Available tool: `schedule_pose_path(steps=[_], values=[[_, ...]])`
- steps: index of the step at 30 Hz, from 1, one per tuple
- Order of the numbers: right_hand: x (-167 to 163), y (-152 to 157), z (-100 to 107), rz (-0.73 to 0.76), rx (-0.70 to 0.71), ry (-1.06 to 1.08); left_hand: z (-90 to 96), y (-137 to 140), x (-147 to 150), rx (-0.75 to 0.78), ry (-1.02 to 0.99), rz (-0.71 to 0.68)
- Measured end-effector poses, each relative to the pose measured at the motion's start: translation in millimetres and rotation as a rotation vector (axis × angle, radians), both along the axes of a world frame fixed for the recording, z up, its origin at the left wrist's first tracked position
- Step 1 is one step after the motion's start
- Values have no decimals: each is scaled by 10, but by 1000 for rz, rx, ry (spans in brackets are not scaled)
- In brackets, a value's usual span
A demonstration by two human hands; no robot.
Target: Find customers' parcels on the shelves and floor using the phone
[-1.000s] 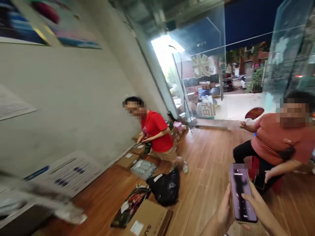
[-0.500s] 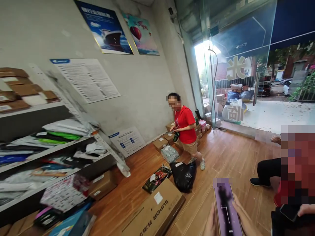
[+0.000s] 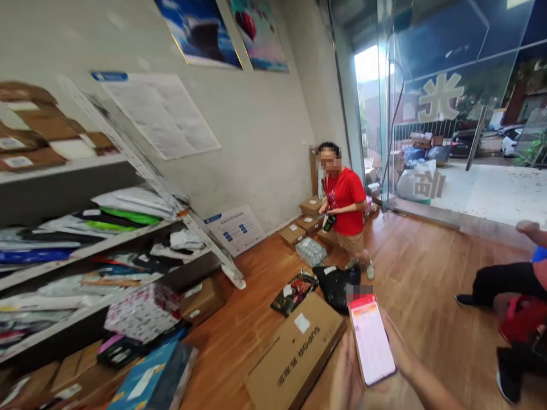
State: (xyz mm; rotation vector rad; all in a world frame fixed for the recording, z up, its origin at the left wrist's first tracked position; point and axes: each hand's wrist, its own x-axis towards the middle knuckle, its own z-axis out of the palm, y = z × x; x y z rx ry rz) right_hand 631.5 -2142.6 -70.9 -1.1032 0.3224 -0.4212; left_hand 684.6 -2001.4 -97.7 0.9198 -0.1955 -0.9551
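Observation:
A phone [image 3: 372, 341] stands upright at the lower right of the view, its lit screen showing a pale page with a red top. My left hand [image 3: 347, 373] grips its left edge, slightly blurred. Around the right edge my right hand [image 3: 396, 340] holds it, with the fingers partly hidden behind. Beyond the phone, a long brown cardboard box [image 3: 294, 353] marked SUPOR lies on the wooden floor. A black plastic bag [image 3: 339, 287] rests past the box, partly covered by the phone's top.
Shelves [image 3: 92, 245] of parcels line the left wall. A person in a red shirt [image 3: 351, 202] stands among boxes near the glass door [image 3: 444, 62]. Another person's leg [image 3: 499, 285] extends in from the right. A blue box [image 3: 147, 378] sits at lower left.
The phone's screen has gone from a dark purple picture to a bright page. The phone sits further left and higher in view. My view has turned left and down.

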Motion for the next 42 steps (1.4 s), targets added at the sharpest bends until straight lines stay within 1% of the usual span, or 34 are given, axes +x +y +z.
schedule_pose_path(steps=[2, 4, 6, 9, 12, 15, 18, 21, 24, 27, 29, 32, 37, 42], values=[[262, 254, 210, 43, 35, 3, -32, 240, 144, 45, 70, 100], [476, 440, 368, 64, 52, -1, -48, 457, 266, 53, 88, 176], [648, 576, 462, 84, 78, 8, -20, 650, 359, 21, 64, 184], [872, 727, 490, 105, 98, 26, 105, 869, 448, 25, 39, 139], [1074, 840, 428, 85, 62, 56, 238, 958, 510, 66, 29, 122], [1203, 890, 342, 72, 68, 62, 276, 929, 580, 79, 8, 159], [1227, 845, 285, 106, 44, 30, 257, 853, 660, 105, 65, 243], [1180, 716, 282, 262, -77, 14, 336, 798, 731, 67, 128, 292], [1133, 570, 323, 443, -162, -4, 545, 763, 767, 6, 119, 288], [1133, 470, 377, 523, -126, -25, 738, 701, 780, 16, 98, 256], [1157, 431, 408, 540, -68, -31, 801, 636, 789, 47, 77, 239], [1205, 384, 445, 548, -9, -17, 827, 530, 809, 88, 36, 252], [1270, 288, 494, 571, 0, 14, 870, 403, 843, 166, -7, 296], [1322, 201, 522, 604, -3, 62, 902, 337, 875, 110, 98, 338]])
